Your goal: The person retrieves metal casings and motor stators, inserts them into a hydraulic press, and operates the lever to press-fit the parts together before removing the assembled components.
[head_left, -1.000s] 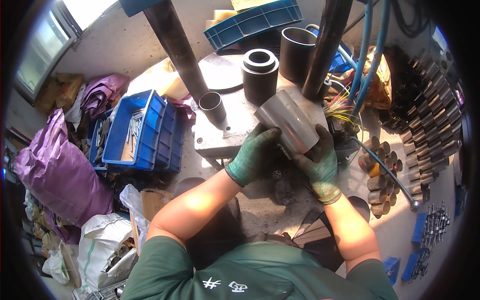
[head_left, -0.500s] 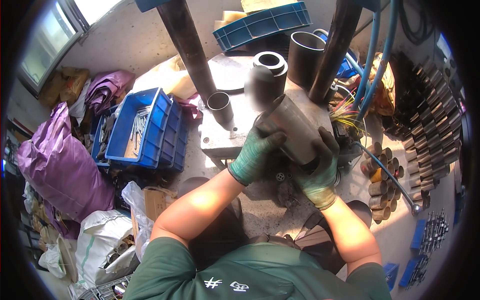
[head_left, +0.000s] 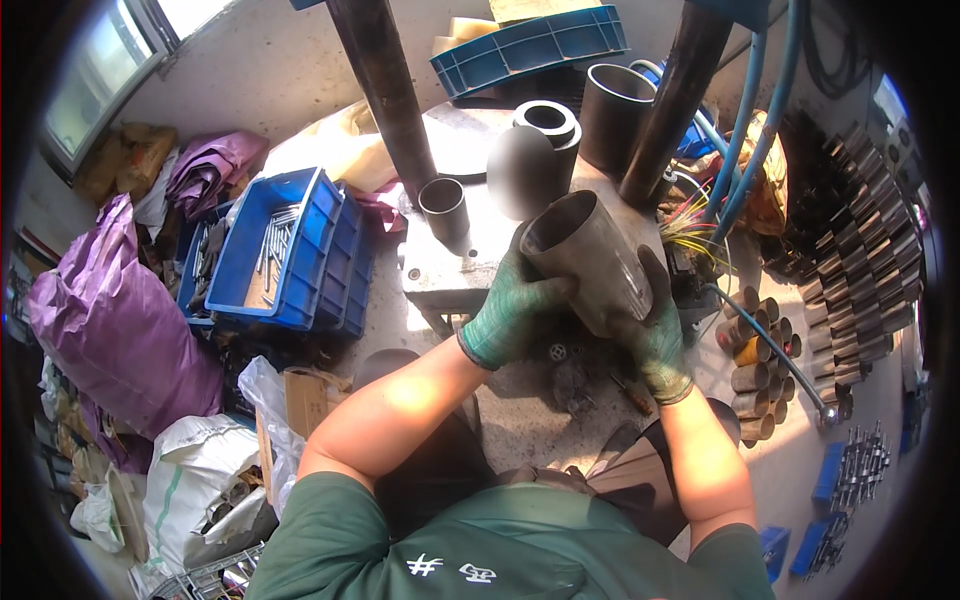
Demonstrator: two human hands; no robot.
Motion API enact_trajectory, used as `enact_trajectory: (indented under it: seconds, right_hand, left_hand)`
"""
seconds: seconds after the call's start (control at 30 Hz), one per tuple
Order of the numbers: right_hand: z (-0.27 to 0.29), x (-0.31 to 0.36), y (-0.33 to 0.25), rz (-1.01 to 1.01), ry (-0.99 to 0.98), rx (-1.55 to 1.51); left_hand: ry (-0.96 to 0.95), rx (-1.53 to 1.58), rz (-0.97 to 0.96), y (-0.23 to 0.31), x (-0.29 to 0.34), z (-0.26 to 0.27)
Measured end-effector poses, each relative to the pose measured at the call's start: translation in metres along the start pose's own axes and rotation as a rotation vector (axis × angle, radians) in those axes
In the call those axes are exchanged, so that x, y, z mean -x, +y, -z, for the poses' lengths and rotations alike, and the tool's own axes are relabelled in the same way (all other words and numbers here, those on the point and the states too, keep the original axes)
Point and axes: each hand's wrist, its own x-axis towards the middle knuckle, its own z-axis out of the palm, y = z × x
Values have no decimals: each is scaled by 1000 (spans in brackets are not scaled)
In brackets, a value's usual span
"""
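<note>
A grey metal tube (head_left: 592, 255) is held tilted in front of me, its open end up and to the left. Gloved in green with dark fingers, my left hand (head_left: 512, 308) grips it near the open end. My right hand (head_left: 658, 340), in a matching glove, is closed round the lower right end. Just beyond, on the metal worktable (head_left: 440, 276), stand a short tube (head_left: 443, 210), a thick-walled cylinder with a ringed top (head_left: 563, 135) and a wide dark tube (head_left: 615, 110). A blurred grey patch hides part of the table's middle.
Two dark steel columns (head_left: 385, 95) rise from the table. Blue crates (head_left: 318, 265) with metal rods stand at left, near a purple sack (head_left: 120, 330) and a white sack (head_left: 195, 490). At right are a ball-ended lever (head_left: 775, 350), stacked tubes (head_left: 755, 380) and blue hoses (head_left: 755, 130).
The tube has turned in my hands, and its open end now shows more toward me. My right hand has shifted slightly right and up along with it.
</note>
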Motion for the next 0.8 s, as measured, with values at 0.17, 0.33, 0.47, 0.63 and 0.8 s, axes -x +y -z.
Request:
enact_trajectory:
  seconds: [0.17,0.33,0.47,0.63,0.8]
  right_hand:
    - [-6,2,5,57,118,396]
    - [-14,-4,6,663,272,795]
    - [-16,-2,4,695,275,798]
    - [-18,-2,3,739,275,847]
    - [-13,-4,1,749,251,813]
  left_hand:
    - [-22,137,0,-4,1,-10]
    - [86,-10,70,-22,4,-7]
    - [45,32,99,-22,4,-2]
    - [56,128,98,-16,6,-5]
    - [46,133,46,-6,2,-13]
